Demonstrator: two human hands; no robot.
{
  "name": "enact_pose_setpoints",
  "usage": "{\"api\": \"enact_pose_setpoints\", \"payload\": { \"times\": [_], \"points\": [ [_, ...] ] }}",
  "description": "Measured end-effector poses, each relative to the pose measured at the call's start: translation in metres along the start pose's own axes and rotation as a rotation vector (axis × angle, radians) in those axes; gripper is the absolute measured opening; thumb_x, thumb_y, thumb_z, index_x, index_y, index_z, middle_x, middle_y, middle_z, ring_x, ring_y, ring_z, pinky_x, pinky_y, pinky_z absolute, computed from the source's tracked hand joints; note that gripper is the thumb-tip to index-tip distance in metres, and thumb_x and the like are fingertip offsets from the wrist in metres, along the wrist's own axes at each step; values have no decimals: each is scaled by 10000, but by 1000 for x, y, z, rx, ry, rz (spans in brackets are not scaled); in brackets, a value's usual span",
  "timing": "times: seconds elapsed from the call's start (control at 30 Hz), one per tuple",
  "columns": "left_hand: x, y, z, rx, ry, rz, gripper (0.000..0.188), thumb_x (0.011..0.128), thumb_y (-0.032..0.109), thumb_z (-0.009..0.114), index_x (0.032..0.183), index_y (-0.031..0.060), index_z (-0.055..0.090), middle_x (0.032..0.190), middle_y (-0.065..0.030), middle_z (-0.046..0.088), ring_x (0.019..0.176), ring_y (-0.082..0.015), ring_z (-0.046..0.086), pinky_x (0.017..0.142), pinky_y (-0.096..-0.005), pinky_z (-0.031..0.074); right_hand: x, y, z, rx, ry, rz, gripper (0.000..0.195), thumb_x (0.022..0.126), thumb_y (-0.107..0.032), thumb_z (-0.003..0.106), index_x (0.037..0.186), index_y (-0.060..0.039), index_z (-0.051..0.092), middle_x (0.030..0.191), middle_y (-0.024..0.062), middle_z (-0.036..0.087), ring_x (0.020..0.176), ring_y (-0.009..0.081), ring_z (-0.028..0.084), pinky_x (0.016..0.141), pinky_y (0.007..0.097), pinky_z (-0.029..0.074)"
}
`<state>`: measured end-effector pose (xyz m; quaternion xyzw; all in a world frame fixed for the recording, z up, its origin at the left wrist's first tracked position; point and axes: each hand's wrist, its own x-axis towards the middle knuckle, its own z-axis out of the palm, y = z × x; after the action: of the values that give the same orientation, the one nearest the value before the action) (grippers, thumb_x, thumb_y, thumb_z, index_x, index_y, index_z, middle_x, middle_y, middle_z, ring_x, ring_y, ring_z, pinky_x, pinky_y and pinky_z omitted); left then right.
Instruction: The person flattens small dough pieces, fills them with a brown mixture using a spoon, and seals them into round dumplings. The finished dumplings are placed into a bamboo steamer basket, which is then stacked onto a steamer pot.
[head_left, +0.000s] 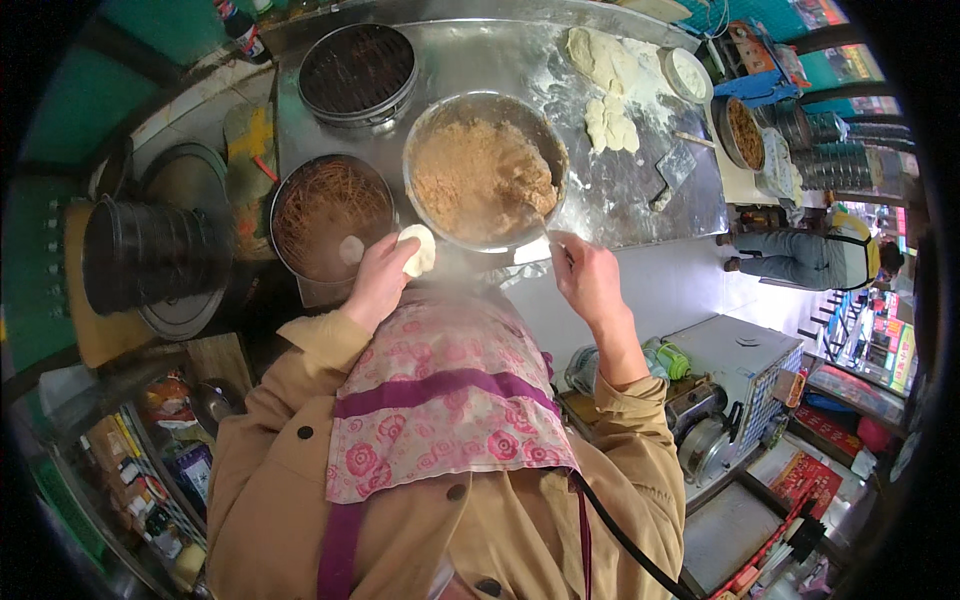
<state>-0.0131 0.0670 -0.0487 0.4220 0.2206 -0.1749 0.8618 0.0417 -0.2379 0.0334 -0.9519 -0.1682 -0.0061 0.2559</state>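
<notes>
A round, flat piece of dough (418, 251) rests in my left hand (380, 276), the thumb over its edge. My right hand (586, 271) grips the handle of a utensil (537, 213) whose working end is buried in filling. That pale brown, minced filling (480, 176) fills much of a large metal bowl (411, 176) in front of me. Left of the bowl is a round steamer tray (274, 214) lined with brown strands like pine needles (326, 187). One small, pale round piece (351, 250) lies in it, close to my left hand. Haze blurs this area.
Another dark-lined steamer tray (358, 71) stands at the back left. Dough (604, 60), cut dough pieces (611, 124), a bench scraper (675, 166) and a bowl of flour (688, 73) lie right on the metal worktop (487, 56). Stacked steamers (154, 251) stand left. A person (810, 251) is beyond.
</notes>
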Motion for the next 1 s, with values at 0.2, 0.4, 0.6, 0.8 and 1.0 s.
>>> {"api": "enact_pose_setpoints", "payload": {
  "times": [0.2, 0.4, 0.6, 0.8, 1.0],
  "points": [
    [11, 2, 18, 31, -20, -36, 300, 1015, 133, 499, 1223, -79, 541, 1116, -161, 660, 1009, -231, 663, 882, -337, 520, -15, -3, 31, -156, -103, -63, 117, 863, -87, 584, 969, -91, 633, 703, 172, 635, 638, 392, 632, 568, 484, 514],
    [18, -2, 14, 173, -5, -13, 314, 1023, 157, 491, 1220, -79, 553, 1096, -168, 684, 997, -207, 665, 868, -318, 516, -18, -35, 34, -102, -203, -11, 73, 868, -80, 571, 933, -69, 602, 707, 192, 633, 646, 422, 622, 566, 512, 502],
    [20, -4, 13, 247, 5, -18, 327, 1031, 181, 484, 1218, -76, 558, 1076, -160, 700, 980, -190, 672, 854, -301, 520, -13, -35, 39, 62, -151, -40, 51, 871, -57, 574, 839, -25, 598, 718, 234, 616, 662, 454, 600, 577, 507, 485],
    [20, -3, 15, 246, 15, -22, 334, 1036, 187, 475, 1227, -74, 556, 1079, -158, 700, 976, -195, 679, 855, -307, 526, -8, -25, 69, 279, -132, 0, 138, 886, -63, 602, 968, 14, 681, 739, 224, 639, 648, 395, 613, 604, 422, 491],
    [16, -1, 12, 165, 22, -9, 314, 1025, 156, 484, 1218, -79, 559, 1125, -160, 679, 1013, -239, 680, 881, -331, 531, 6, -24, 71, 867, -224, 328, 197, 952, -116, 607, 1038, 43, 686, 669, 16, 588, 561, 90, 511, 506, 248, 381]
  ]
}}
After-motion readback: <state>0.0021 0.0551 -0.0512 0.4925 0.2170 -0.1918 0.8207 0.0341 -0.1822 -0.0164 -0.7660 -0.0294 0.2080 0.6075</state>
